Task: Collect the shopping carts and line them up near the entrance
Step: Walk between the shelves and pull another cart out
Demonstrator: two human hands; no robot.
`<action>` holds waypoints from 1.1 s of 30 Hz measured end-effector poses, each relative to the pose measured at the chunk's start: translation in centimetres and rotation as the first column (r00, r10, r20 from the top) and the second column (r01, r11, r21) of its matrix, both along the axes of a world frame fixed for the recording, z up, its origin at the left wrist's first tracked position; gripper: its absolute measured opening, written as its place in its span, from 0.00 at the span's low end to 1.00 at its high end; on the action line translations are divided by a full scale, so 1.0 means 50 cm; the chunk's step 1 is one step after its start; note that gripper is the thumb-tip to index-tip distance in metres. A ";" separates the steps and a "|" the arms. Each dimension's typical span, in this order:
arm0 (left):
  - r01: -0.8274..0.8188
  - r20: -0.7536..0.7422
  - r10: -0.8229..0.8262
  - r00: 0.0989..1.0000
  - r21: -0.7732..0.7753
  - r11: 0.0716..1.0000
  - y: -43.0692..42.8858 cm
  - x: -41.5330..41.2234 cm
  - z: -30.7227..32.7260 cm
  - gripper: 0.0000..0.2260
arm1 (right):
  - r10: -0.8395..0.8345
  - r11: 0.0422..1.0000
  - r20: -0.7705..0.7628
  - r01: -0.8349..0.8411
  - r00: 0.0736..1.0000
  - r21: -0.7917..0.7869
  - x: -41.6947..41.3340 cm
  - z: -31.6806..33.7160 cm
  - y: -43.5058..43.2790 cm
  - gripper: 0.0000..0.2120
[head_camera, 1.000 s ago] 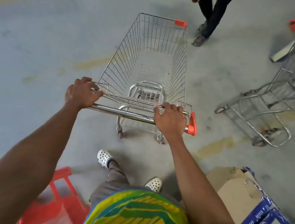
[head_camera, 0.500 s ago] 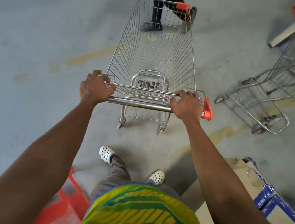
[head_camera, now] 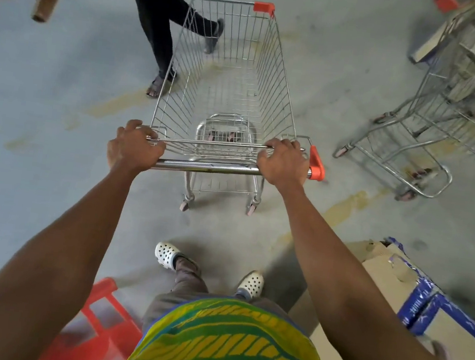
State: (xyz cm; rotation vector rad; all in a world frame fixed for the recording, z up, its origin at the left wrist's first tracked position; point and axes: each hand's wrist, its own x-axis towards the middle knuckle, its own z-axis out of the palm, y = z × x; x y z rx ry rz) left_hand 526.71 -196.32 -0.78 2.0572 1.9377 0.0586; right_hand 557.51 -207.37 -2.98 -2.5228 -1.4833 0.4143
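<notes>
The empty wire shopping cart point(head_camera: 276, 74) stands on the concrete floor point(head_camera: 46, 96) straight ahead of the person, its basket pointing away and its steel handle bar point(head_camera: 208, 166) nearest the body. The left hand point(head_camera: 134, 146) clenches round the left end of the bar and the right hand point(head_camera: 283, 164) round the right end, just inside the orange end cap point(head_camera: 317, 165). This wide, even grip suits the push: equal pressure from both arms should hold the cart straight, and a firmer push from one side should turn it. The pace probably needs to be slow, since a passer-by point(head_camera: 157, 20) is stepping across just beside the basket's front left corner; a slight pause or a veer to the right would likely avoid a clipped heel. Counted: one cart in hand, two hands on it, two rear castors in sight and one orange corner bumper point(head_camera: 263, 6) on the front rim. To the right stands a parked cart point(head_camera: 415, 136), blurred, possibly two nested together. Nearer are two white clogs, the cardboard boxes point(head_camera: 381, 263) at the lower right and one red plastic crate point(head_camera: 99, 321) at the lower left.
</notes>
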 end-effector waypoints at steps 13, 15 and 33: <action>-0.075 0.008 0.075 0.997 0.032 0.997 -0.058 0.038 -0.012 0.16 | 0.000 0.996 -0.005 0.001 1.000 0.090 0.053 -0.006 -0.005 0.18; -0.098 0.025 0.097 0.995 0.034 0.995 -0.059 0.051 -0.015 0.17 | -0.007 0.996 -0.014 0.008 1.000 0.084 0.068 0.000 0.011 0.17; -0.326 0.083 0.317 0.945 0.157 0.932 0.171 0.235 -0.023 0.21 | 0.030 0.997 -0.031 -0.027 0.999 0.070 0.234 0.010 0.454 0.18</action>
